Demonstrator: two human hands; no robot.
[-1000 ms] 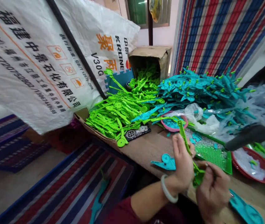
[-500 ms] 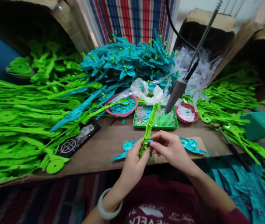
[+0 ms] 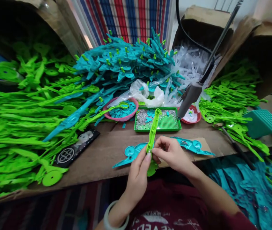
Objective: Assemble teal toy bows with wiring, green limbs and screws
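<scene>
Left hand pinching a slim green plastic lever (image 3: pixel 153 131) above a crowded bench

In the head view, the lever is ribbed and channelled along its length, with a rounded lower end. It stands upright before the person's chest, over the near edge of the bench. The left hand (image 3: pixel 138 174) clamps it low down between thumb and fingers. The right hand (image 3: pixel 170 153) is curled, its fingertips touching the lever at the same spot (whether they pinch some small piece, I cannot tell). A smooth, pale bangle (image 3: pixel 107 217) rings the left wrist.

Two glossy turquoise shells, a left one (image 3: pixel 129 153) and a right one (image 3: pixel 194 145), each with a round cup, lie on either side of the hands. Beyond are one green tray (image 3: pixel 157 130), part perforated and part covered in silvery bits, and two round baskets: a pink basket (image 3: pixel 121 119) of turquoise chips and a red basket (image 3: pixel 193 121) of whitish pieces. One grey power driver (image 3: pixel 190 99) hangs between tray and red basket. Green parts too many to count form a left heap (image 3: pixel 18 127) and a right heap (image 3: pixel 229 99); a spiky turquoise pile (image 3: pixel 126 60) rises between them.

The brown bench top (image 3: pixel 109 140) looks matt and worn. Behind it hangs striped red, blue and white cloth (image 3: pixel 126 19), with open cardboard boxes nearby.
</scene>
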